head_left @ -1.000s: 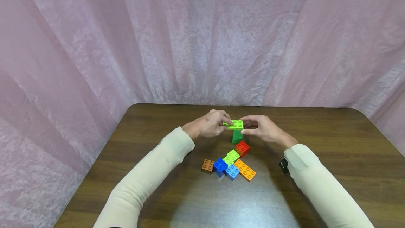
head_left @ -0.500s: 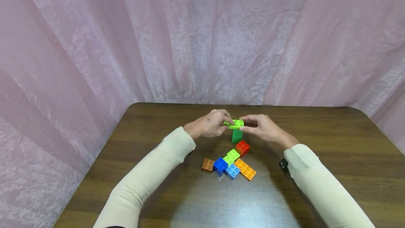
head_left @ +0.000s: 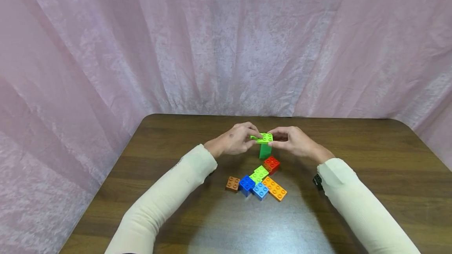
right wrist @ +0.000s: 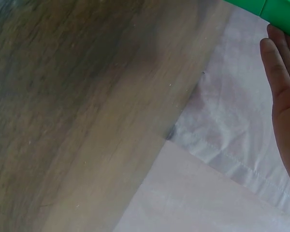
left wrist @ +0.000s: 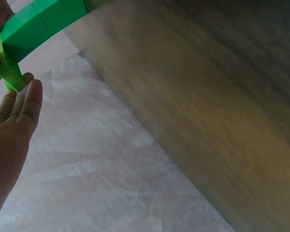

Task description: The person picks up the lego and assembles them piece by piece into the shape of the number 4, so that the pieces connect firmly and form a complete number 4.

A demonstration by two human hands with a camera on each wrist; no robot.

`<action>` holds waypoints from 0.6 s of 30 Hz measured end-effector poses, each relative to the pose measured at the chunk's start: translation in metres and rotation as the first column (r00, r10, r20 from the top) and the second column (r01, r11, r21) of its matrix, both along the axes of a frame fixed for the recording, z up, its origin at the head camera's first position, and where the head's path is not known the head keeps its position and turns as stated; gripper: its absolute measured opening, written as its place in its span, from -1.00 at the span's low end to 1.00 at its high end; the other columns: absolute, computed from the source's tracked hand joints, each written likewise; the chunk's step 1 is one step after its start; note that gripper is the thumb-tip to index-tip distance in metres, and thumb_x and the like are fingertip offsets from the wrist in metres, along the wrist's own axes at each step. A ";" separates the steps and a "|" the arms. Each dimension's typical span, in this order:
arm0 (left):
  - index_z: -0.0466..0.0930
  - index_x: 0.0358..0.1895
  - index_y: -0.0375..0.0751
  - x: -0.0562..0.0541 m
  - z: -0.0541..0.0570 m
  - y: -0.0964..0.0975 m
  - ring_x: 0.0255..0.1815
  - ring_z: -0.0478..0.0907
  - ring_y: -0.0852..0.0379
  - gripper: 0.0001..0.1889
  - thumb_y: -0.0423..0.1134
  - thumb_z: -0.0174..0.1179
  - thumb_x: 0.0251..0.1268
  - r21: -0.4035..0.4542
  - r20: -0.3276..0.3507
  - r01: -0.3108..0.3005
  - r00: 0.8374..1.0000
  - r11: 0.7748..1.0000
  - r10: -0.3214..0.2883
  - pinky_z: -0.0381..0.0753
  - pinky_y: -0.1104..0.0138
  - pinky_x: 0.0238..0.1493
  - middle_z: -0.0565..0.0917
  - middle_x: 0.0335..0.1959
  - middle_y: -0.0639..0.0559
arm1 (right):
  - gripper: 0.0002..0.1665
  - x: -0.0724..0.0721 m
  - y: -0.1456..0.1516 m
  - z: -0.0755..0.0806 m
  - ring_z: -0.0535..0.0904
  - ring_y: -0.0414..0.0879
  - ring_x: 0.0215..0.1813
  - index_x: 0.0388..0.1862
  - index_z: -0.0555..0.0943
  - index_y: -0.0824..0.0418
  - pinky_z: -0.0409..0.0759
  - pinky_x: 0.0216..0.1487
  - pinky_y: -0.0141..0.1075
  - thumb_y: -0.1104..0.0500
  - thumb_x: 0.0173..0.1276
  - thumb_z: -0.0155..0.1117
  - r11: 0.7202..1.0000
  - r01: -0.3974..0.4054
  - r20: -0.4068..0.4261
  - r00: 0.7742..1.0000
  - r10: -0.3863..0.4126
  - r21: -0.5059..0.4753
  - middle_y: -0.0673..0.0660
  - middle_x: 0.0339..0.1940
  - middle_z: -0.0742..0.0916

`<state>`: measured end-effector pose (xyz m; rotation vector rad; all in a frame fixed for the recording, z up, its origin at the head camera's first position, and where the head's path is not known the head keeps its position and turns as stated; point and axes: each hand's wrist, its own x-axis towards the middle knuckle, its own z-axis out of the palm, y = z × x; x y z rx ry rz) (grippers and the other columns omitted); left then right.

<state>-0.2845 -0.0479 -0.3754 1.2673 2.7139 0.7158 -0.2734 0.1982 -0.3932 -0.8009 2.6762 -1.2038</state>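
In the head view a lime-green building brick (head_left: 267,138), thin and studded, lies across the top of an upright stack of green bricks (head_left: 265,151). My left hand (head_left: 234,139) pinches its left end, with the index fingertip on the studs. From the other side my right hand (head_left: 297,142) grips around the stack's top, thumb in front at the lime brick's edge and fingers behind. The left wrist view has the lime brick (left wrist: 12,75) capping two joined green bricks (left wrist: 43,24). Fingertips touch the green bricks (right wrist: 285,17) in the right wrist view.
Nearer me on the wooden table (head_left: 169,144) lie a red brick (head_left: 271,164), a lime brick (head_left: 261,172), an orange brick (head_left: 274,189), a light blue brick (head_left: 260,190), a dark blue brick (head_left: 246,185) and a brown brick (head_left: 232,184). A pink curtain (head_left: 226,50) hangs behind.
The right thumb has moved slightly up onto the lime brick's front edge. Both hands otherwise keep their places at the stack, and the loose bricks lie as before.
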 end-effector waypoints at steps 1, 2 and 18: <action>0.67 0.19 -0.15 0.000 0.000 0.000 0.06 0.54 0.10 -0.69 -0.31 0.22 0.44 0.006 0.003 -0.004 1.000 1.000 0.004 0.59 0.37 0.03 0.56 0.14 -0.04 | -0.55 0.000 0.000 0.000 0.70 -0.01 -0.03 0.16 0.62 0.33 0.68 -0.05 -0.20 0.13 0.38 0.39 1.000 0.000 -0.001 1.000 0.000 0.001 0.18 -0.06 0.77; 0.66 0.20 -0.15 0.000 -0.001 -0.001 0.08 0.54 0.09 -0.68 -0.30 0.22 0.44 0.010 0.003 -0.006 1.000 1.000 0.006 0.59 0.36 0.04 0.56 0.15 -0.04 | -0.55 0.000 0.000 0.000 0.70 -0.01 -0.03 0.16 0.62 0.32 0.68 -0.05 -0.19 0.13 0.38 0.39 1.000 0.001 -0.004 1.000 -0.001 0.004 0.18 -0.06 0.77; 0.76 -0.06 -0.27 0.023 -0.009 -0.027 -0.05 0.65 0.05 -0.76 -0.36 0.43 0.20 0.279 -0.081 0.067 0.996 0.958 -0.046 0.67 0.26 -0.01 0.72 -0.10 -0.05 | -0.50 0.001 -0.001 0.000 0.70 0.02 -0.01 0.20 0.60 0.37 0.66 0.01 -0.11 0.14 0.37 0.40 1.000 0.019 -0.004 1.000 -0.019 0.008 0.21 -0.04 0.77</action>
